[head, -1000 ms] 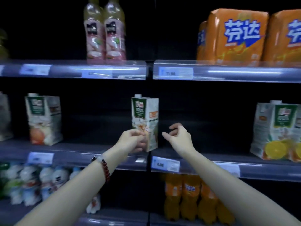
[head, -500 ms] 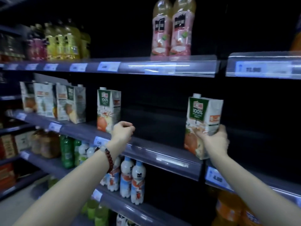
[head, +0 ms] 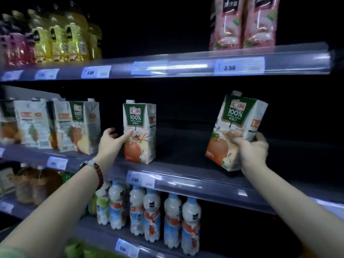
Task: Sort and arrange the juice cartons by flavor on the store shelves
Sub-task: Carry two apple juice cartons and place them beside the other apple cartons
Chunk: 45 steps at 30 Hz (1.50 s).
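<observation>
My right hand (head: 253, 148) grips an apple juice carton (head: 236, 127) by its lower part; the carton tilts to the right above the middle shelf (head: 186, 180). A second apple juice carton (head: 139, 131) stands upright on that shelf, left of the held one. My left hand (head: 109, 143) reaches toward this standing carton with fingers spread; its thumb lies against the carton's front and the fingers curl near the left side without closing on it. Further left stand several cartons of other flavors (head: 78, 125), close together.
Pink bottles (head: 243, 23) and yellow bottles (head: 61, 38) stand on the upper shelf (head: 186, 67). Small white bottles (head: 149, 215) fill the lower shelf below my arms. Dark shelf space shows between the two apple cartons and right of the held one.
The view has swung left and come closer. My right hand has carried the carton along, now tilted. My left hand has opened and moved up to the standing apple carton.
</observation>
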### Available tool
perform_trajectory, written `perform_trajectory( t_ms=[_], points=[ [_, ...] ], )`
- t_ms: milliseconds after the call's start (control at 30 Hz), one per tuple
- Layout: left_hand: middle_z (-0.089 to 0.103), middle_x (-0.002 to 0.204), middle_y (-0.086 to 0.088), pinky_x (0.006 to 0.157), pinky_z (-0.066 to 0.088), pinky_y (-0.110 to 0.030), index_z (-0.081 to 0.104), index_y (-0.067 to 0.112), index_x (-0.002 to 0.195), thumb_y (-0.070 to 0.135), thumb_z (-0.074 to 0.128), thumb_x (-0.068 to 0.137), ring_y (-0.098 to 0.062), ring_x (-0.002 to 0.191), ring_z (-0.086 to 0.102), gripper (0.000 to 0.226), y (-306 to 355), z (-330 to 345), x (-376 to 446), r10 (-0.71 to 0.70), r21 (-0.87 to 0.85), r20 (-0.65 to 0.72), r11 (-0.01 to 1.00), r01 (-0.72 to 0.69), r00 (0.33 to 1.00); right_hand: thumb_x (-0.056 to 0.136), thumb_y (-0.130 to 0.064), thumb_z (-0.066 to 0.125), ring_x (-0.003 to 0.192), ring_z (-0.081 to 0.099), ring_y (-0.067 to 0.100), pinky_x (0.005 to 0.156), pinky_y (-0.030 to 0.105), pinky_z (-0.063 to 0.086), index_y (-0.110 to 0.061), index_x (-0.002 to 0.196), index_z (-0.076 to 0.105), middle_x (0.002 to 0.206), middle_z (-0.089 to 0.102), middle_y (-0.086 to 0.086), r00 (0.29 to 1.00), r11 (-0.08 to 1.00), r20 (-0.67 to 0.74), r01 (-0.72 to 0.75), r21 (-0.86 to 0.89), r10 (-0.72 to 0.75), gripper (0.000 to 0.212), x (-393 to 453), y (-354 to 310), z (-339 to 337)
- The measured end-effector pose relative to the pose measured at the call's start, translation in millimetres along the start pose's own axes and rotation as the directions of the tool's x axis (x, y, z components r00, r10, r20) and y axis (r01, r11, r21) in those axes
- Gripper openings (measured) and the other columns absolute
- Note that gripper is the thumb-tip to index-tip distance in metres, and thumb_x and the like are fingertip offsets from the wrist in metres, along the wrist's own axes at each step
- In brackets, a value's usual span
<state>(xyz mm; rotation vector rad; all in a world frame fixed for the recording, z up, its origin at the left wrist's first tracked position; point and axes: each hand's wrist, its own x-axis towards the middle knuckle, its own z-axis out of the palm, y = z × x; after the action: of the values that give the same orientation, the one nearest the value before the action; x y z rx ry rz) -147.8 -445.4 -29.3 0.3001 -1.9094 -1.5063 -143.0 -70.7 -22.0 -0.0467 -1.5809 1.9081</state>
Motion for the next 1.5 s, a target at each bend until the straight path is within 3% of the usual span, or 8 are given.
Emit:
perform_trajectory(
  t_ms=[100, 233, 367, 600, 733, 867, 1233, 1500],
  points=[
    [0.061, 0.128, -0.017, 0.099, 0.048, -0.046, 0.043, 0.005, 0.138, 0.039, 0.079, 0.071, -0.03, 0.116, 0.06, 0.084, -7, 4, 27, -0.085, -0.171, 0.245, 0.977, 0.129, 0.966, 0.061, -0.017, 0.087, 0.087, 0.072, 0.024, 0.083, 0.045, 0.058, -0.024, 0.095, 0.063, 0.097, 0.074, 0.003, 0.999, 1.0, 0.049, 0.022, 0.008, -0.023, 0.042, -11, -5, 28],
    [0.073, 0.09, -0.005, 0.059, 0.058, -0.023, 0.059, 0.006, 0.114, 0.016, 0.073, 0.078, -0.01, 0.07, 0.072, 0.04, -10, 16, 46, -0.042, -0.374, 0.462, 0.896, 0.238, 0.886, 0.055, -0.018, 0.088, 0.09, 0.072, 0.025, 0.086, 0.05, 0.057, -0.019, 0.102, 0.064, 0.099, 0.075, 0.005, 0.993, 0.999, 0.105, 0.051, -0.013, -0.049, 0.053, -24, -10, 48],
    [0.077, 0.085, -0.005, 0.059, 0.059, -0.027, 0.066, 0.01, 0.102, 0.02, 0.08, 0.057, -0.016, 0.073, 0.074, 0.048, -11, 21, 51, -0.021, -0.423, 0.595, 0.842, 0.335, 0.804, 0.049, -0.023, 0.088, 0.09, 0.073, 0.025, 0.084, 0.049, 0.058, -0.023, 0.097, 0.064, 0.098, 0.075, 0.004, 0.991, 1.0, 0.128, 0.026, 0.005, -0.027, 0.053, -35, -13, 56],
    [0.077, 0.085, -0.01, 0.059, 0.058, -0.03, 0.069, 0.008, 0.097, 0.021, 0.09, 0.04, -0.022, 0.075, 0.075, 0.063, -11, 29, 43, 0.032, -0.513, 0.571, 0.794, 0.326, 0.82, 0.064, -0.01, 0.087, 0.086, 0.074, 0.026, 0.078, 0.045, 0.059, -0.023, 0.095, 0.063, 0.099, 0.075, 0.007, 0.995, 1.0, 0.1, 0.015, -0.001, -0.015, 0.041, -41, -13, 52],
    [0.077, 0.089, -0.011, 0.06, 0.058, -0.03, 0.068, 0.009, 0.1, 0.023, 0.092, 0.039, -0.024, 0.079, 0.074, 0.067, -1, 36, 29, 0.112, -0.558, 0.595, 0.771, 0.308, 0.796, 0.067, -0.002, 0.083, 0.087, 0.074, 0.028, 0.074, 0.042, 0.059, -0.017, 0.098, 0.064, 0.101, 0.074, 0.01, 0.995, 0.999, 0.096, 0.024, 0.041, -0.028, 0.04, -39, -20, 45],
    [0.077, 0.09, -0.01, 0.06, 0.058, -0.028, 0.067, 0.011, 0.098, 0.02, 0.088, 0.048, -0.023, 0.08, 0.074, 0.055, 16, 53, 1, 0.164, -0.591, 0.633, 0.733, 0.336, 0.757, 0.067, 0.0, 0.081, 0.083, 0.075, 0.027, 0.065, 0.035, 0.059, -0.014, 0.101, 0.063, 0.101, 0.075, 0.011, 0.996, 0.994, 0.089, -0.002, 0.113, -0.008, 0.041, -35, -28, 29],
    [0.077, 0.087, -0.009, 0.054, 0.057, -0.027, 0.066, 0.01, 0.101, 0.023, 0.086, 0.046, -0.021, 0.076, 0.075, 0.061, 76, 144, -100, 0.098, -0.551, 0.721, 0.681, 0.482, 0.686, 0.059, 0.006, 0.082, 0.085, 0.074, 0.028, 0.072, 0.04, 0.061, -0.012, 0.101, 0.063, 0.096, 0.077, 0.009, 0.984, 0.998, 0.17, 0.05, 0.024, -0.053, 0.05, 1, -52, -74],
    [0.077, 0.082, -0.008, 0.052, 0.057, -0.028, 0.068, 0.012, 0.097, 0.018, 0.088, 0.043, -0.021, 0.072, 0.075, 0.058, 95, 202, -140, 0.029, -0.521, 0.718, 0.686, 0.508, 0.696, 0.049, 0.0, 0.079, 0.079, 0.074, 0.026, 0.062, 0.034, 0.06, -0.009, 0.102, 0.062, 0.09, 0.077, 0.009, 0.958, 0.993, 0.286, -0.029, 0.111, -0.004, 0.056, 30, -47, -128]
  ],
)
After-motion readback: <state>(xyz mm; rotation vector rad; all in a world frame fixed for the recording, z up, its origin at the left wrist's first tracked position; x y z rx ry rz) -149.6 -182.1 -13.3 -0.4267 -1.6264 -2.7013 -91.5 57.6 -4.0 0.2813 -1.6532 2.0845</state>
